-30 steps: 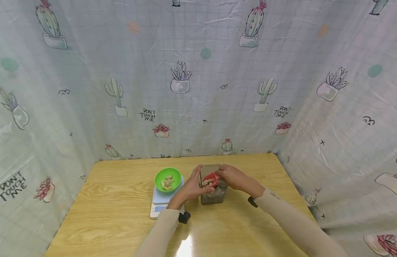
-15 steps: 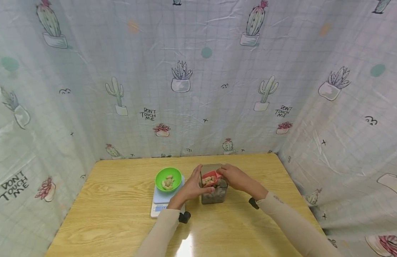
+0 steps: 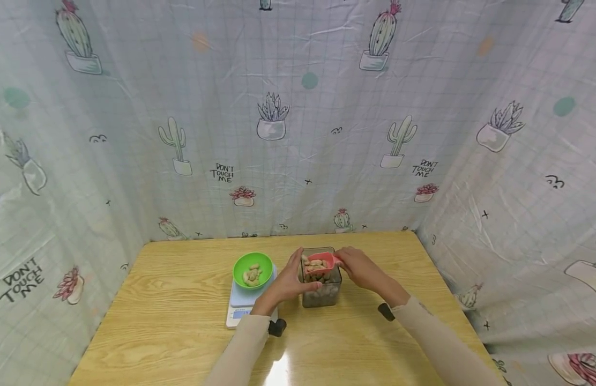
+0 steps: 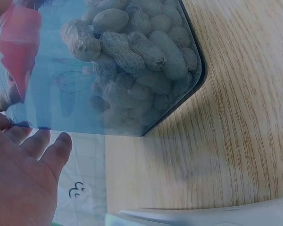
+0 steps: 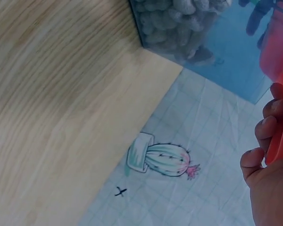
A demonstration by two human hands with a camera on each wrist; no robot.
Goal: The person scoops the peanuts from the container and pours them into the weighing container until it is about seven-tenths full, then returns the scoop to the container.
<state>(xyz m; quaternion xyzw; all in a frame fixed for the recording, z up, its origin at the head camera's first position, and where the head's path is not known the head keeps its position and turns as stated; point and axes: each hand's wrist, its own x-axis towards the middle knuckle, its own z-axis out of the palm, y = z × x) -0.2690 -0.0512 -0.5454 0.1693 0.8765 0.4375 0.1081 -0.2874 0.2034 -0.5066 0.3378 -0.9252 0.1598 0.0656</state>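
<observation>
My right hand (image 3: 358,268) grips the handle of a red scoop (image 3: 329,259), its fingers curled round it in the right wrist view. Unshelled peanuts (image 3: 317,264) fill the scoop, which is at the top of a clear, tinted container (image 3: 334,300). Through the container's wall, more peanuts (image 4: 151,56) show heaped at the bottom. My left hand (image 3: 288,281) holds this container at its left side near the rim, thumb across the front. In the left wrist view its fingertips (image 4: 61,141) lie along the wall.
Left of the container, a green bowl (image 3: 242,264) with several peanuts sits on a white kitchen scale (image 3: 237,299). The scale's display is partly hidden by the left wrist. A cactus-print curtain (image 3: 298,203) hangs behind the wooden table (image 3: 182,300).
The red scoop has risen from inside the container to its rim, levelling out with peanuts in it. My right hand has moved slightly right. The left hand keeps its place.
</observation>
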